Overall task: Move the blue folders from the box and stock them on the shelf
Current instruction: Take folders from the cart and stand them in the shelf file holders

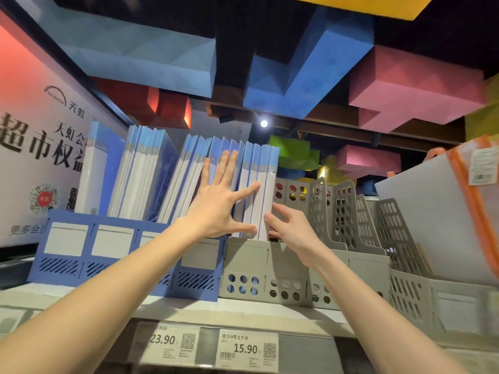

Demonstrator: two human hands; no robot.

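Overhead hang big coloured blocks (297, 76), and below them runs a shop shelf (81, 300) with price tags (247, 349) on its front edge.

The left fingers (229, 168) are straight and spread wide, lying flat against the front edges of the blue folders (267, 179), with the thumb stretched low toward the right-most folder. The left hand (216, 206) grasps nothing; it presses on the row.

The right fingers (282, 211) are half curled at the lower right edge of the last folder, with the thumb tip against it. Whether the right hand (294, 233) actually grips that folder cannot be told.

The folders stand upright or slightly tilted in a row on the shelf. Most sit in a blue rack (67, 265), and the right-most few are in a grey rack (248, 255) just beside it.

More grey racks (345, 211) stand further right, near a white pouch (432, 211) with orange trim. A printed sign (32, 147) fills the left side.
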